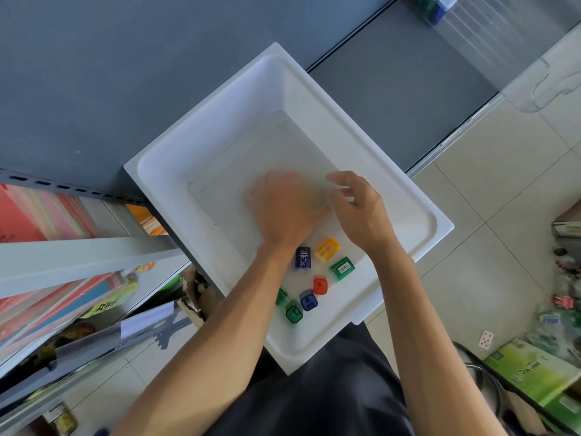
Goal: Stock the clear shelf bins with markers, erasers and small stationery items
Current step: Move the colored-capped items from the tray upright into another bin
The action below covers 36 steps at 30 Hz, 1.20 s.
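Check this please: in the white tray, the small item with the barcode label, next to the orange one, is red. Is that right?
Not quite: the head view shows the barcode-labelled item is green, next to the orange one in the white tray.

White tray, set corner-on, far half over a grey surface; what bears its near end cannot be told. On tray floor, far part: a clear bin, outline faint and blurred. Near part, loose and apart from one another: navy box, orange sharpener just beside it, green box with barcode label up, red sharpener, blue sharpener, green sharpener, and a green piece half hidden.
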Available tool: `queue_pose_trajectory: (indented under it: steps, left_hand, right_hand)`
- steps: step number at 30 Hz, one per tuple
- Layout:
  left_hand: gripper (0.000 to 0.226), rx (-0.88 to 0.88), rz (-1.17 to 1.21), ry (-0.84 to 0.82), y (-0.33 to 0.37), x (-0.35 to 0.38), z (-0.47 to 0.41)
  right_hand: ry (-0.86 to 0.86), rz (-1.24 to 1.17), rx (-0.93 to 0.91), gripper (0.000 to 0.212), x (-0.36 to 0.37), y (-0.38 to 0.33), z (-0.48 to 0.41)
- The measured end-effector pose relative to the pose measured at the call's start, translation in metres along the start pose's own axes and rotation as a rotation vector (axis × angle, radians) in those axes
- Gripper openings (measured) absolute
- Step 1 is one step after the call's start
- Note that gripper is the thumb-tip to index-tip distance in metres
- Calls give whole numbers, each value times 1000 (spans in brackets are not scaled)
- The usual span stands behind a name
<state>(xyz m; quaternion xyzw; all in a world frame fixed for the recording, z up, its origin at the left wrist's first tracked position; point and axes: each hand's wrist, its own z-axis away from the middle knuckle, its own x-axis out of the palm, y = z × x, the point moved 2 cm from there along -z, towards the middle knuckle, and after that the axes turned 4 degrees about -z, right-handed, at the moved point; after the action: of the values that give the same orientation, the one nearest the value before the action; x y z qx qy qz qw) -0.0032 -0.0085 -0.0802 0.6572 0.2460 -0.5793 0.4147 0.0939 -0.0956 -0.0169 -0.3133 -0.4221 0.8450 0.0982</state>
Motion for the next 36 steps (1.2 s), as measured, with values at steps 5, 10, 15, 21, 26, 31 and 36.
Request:
queue_pose_trajectory:
  steps: [5,10,15,21,26,31,36]
  left_hand:
    - [71,-53,150,-65,-2,-16,-2]
    - [59,-128,407,-183,-10,-32,0]
    - [33,-384,946,-177,-16,-53,-2]
    - [33,-539,1140,-224,-22,-72,4]
    - [46,-652,1673,-484,-27,-81,10]
    - [58,-683,1895,-525,-29,-80,15]
    - [56,-590,2136,-611,-24,-86,13]
  right_hand:
    - [-13,15,-20,30,1,-5,4]
    - [-12,9,-37,31,1,-7,10]
    - [-17,-7,-55,30,0,-8,18]
    - [-38,27,-75,30,4,-9,23]
    - [-42,-7,-122,30,4,-19,23]
    - [-21,-51,-136,29,1,-24,25]
    - [-18,-218,-112,26,1,-32,26]
